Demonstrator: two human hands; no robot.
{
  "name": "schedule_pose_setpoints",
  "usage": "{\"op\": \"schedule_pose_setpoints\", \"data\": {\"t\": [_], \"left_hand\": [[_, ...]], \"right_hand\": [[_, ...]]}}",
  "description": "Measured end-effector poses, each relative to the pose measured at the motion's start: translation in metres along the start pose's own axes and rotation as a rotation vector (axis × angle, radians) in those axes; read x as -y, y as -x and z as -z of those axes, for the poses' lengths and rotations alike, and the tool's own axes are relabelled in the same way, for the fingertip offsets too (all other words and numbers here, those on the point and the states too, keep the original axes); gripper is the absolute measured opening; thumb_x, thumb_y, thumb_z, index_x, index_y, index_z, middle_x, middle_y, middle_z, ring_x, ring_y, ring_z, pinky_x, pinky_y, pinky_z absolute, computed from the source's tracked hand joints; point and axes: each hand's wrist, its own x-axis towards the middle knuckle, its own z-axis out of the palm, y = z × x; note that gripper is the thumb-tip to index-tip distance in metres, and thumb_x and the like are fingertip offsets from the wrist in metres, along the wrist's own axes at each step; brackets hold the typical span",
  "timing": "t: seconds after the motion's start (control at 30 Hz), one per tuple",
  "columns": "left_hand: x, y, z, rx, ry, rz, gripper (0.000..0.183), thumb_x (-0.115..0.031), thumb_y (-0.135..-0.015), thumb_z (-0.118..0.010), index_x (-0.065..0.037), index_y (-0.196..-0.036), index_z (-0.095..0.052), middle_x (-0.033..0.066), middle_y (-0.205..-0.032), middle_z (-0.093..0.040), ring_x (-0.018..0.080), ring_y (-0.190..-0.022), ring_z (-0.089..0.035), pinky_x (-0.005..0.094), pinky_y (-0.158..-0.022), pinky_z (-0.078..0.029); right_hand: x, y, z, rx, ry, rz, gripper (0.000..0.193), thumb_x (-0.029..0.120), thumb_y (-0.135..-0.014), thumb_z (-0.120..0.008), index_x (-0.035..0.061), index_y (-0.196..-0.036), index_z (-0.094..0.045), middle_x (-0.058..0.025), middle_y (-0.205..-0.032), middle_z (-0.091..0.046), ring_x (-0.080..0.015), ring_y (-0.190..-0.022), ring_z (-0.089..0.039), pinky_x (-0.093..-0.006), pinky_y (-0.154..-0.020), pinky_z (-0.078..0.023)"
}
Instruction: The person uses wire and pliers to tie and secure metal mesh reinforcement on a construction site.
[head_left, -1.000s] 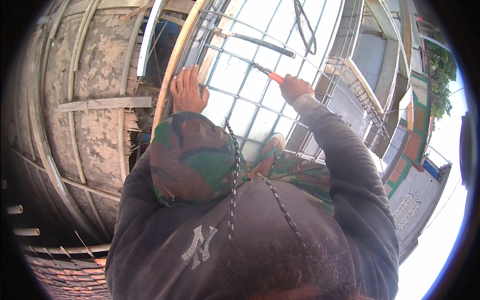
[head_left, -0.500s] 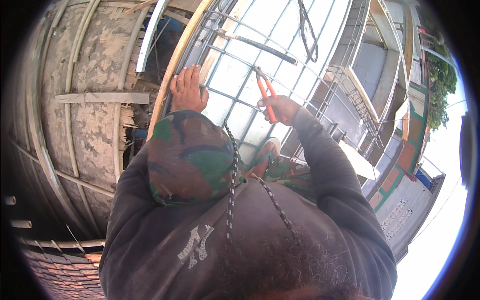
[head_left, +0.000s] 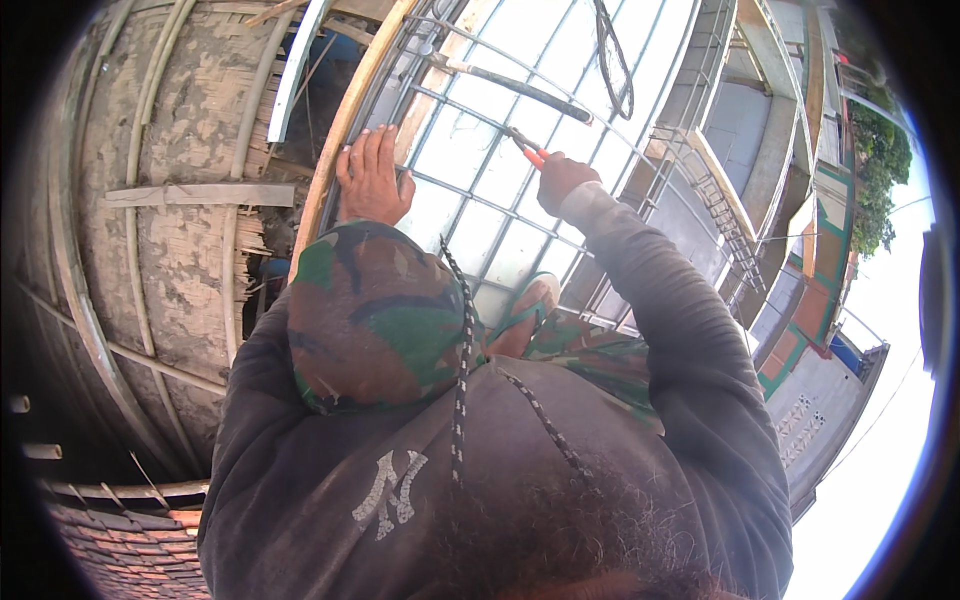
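Observation:
Orange-handled pincers [head_left: 527, 147] are gripped in my right hand [head_left: 567, 184], their dark jaws at a bar crossing of the rebar grid [head_left: 478, 200]. The handles are mostly hidden behind my closed fingers. My left hand [head_left: 374, 177] rests with fingers outstretched on the edge beside the grid, close to the wooden board [head_left: 343, 130], and holds nothing. A dark hammer-like tool with a long handle [head_left: 515, 87] lies across the bars beyond both hands. Past it, a loop of dark wire [head_left: 612, 65] lies on the grid.
Pale panels lie beneath the grid. My sandalled foot [head_left: 524, 315] stands on it, near my camouflage-covered knee [head_left: 385, 310]. At left is a rough woven wall with bamboo poles [head_left: 140, 250] and a wooden batten [head_left: 200, 195]. Rebar cages [head_left: 715, 205] and a lower building lie to the right.
My right hand has turned and moved slightly up, bringing the pincers from upright to slanted, with the handles now closed together in my grip. My left hand has stayed almost in place.

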Motion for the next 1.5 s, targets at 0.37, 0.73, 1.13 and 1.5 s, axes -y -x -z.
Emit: {"op": "schedule_pose_setpoints", "data": {"t": [0.37,0.73,1.13,1.5], "left_hand": [[-0.005,-0.001,0.006,-0.021,-0.004,0.001,0.081,-0.035,-0.089,-0.066,-0.012,-0.16,-0.034,0.0083,-0.157,-0.041,0.0275,-0.151,-0.031,0.0503,-0.124,-0.014],[-0.001,-0.001,0.001,-0.019,0.019,-0.006,0.078,-0.034,-0.091,-0.066,-0.013,-0.16,-0.035,0.0075,-0.157,-0.04,0.0259,-0.152,-0.028,0.0497,-0.124,-0.012],[-0.003,-0.001,0.004,-0.032,0.0,-0.002,0.079,-0.035,-0.09,-0.065,-0.013,-0.159,-0.034,0.0084,-0.157,-0.04,0.0269,-0.152,-0.029,0.0506,-0.124,-0.012],[-0.001,0.001,0.003,-0.02,-0.005,0.004,0.079,-0.035,-0.09,-0.065,-0.012,-0.159,-0.035,0.0082,-0.158,-0.04,0.0267,-0.152,-0.028,0.0509,-0.124,-0.012]], "right_hand": [[0.007,-0.015,0.013,0.008,0.248,0.039,0.028,0.017,-0.101,-0.054,0.0048,-0.118,-0.072,-0.0138,-0.11,-0.076,-0.0292,-0.099,-0.076,-0.0451,-0.084,-0.06],[-0.02,-0.016,-0.054,0.675,-1.727,0.029,0.018,0.025,-0.106,-0.055,0.0076,-0.109,-0.052,-0.0034,-0.091,-0.054,-0.016,-0.076,-0.054,-0.0378,-0.071,-0.049],[-0.032,-0.018,-0.031,0.754,-1.658,0.063,0.057,0.042,-0.107,-0.058,-0.003,-0.141,-0.048,-0.0117,-0.094,-0.067,-0.026,-0.089,-0.074,-0.0458,-0.089,-0.064],[-0.005,-0.011,-0.053,0.591,-1.916,0.174,0.044,0.029,-0.093,-0.08,-0.0002,-0.116,-0.057,-0.0035,-0.083,-0.061,-0.0137,-0.066,-0.065,-0.029,-0.059,-0.06]]}}
